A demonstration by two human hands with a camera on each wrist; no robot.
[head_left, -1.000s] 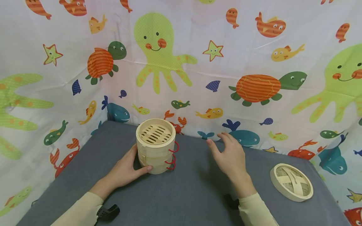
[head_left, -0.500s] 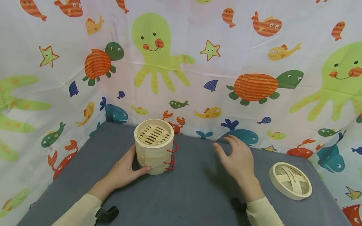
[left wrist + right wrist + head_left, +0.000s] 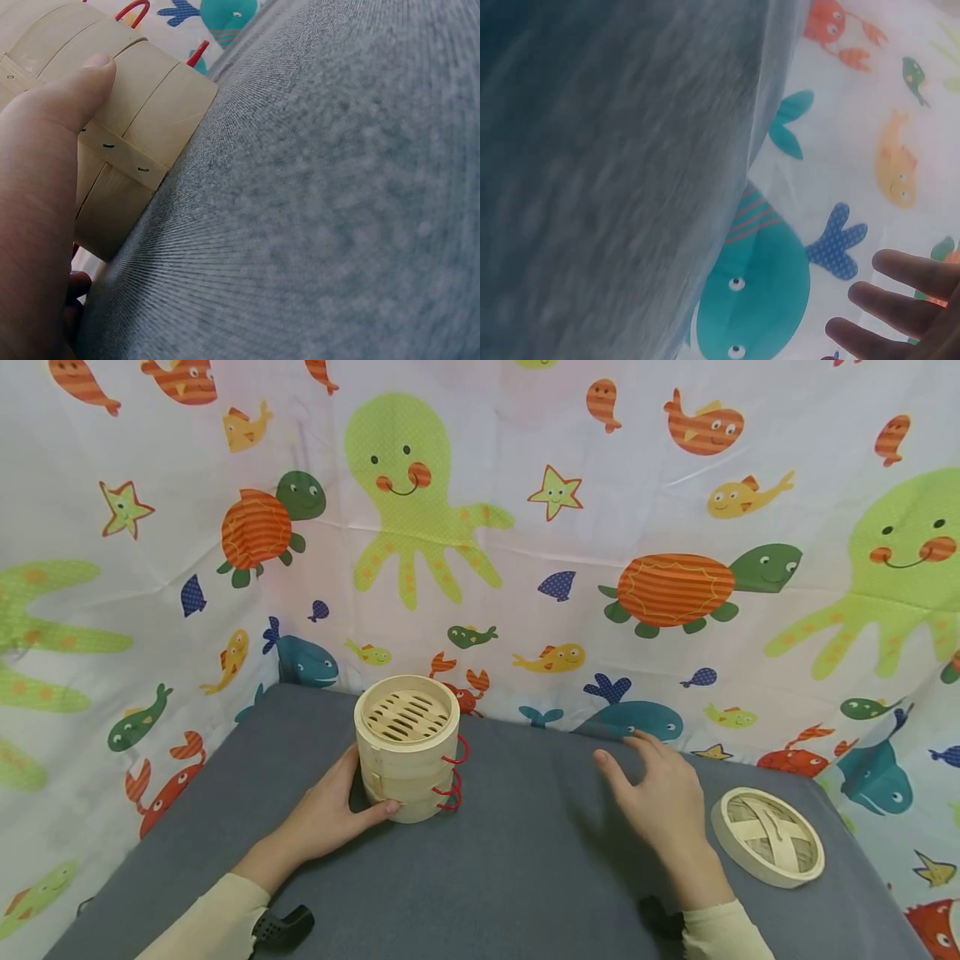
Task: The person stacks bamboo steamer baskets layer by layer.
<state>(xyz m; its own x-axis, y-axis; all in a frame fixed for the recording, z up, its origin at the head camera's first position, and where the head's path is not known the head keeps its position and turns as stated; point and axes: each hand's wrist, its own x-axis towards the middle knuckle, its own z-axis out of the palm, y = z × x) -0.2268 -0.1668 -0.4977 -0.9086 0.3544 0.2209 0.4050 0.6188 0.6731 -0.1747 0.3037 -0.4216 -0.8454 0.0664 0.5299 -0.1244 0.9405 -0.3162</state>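
A bamboo steamer (image 3: 408, 768) of stacked round tiers stands on the grey cloth, left of centre in the head view. Its top is uncovered, showing a slatted floor (image 3: 405, 714), and red loops stick out from its right side. My left hand (image 3: 322, 818) grips the lower part, thumb across the front and the fingers largely hidden behind. The left wrist view has the thumb pressed on the steamer wall (image 3: 142, 82). My right hand (image 3: 663, 793) hovers over the cloth with nothing in it, its fingers (image 3: 900, 307) spread. Just right of it lies the woven bamboo lid (image 3: 772, 837).
Grey cloth (image 3: 510, 877) covers the table, which ends at a patterned curtain (image 3: 480, 552) with sea animals along the back and both sides. A black strap piece (image 3: 285, 927) hangs at the left wrist, with another dark piece (image 3: 660, 917) at the right.
My right hand has moved right, away from the steamer and closer to the lid. The left hand keeps its grip, and the steamer stays where it was.
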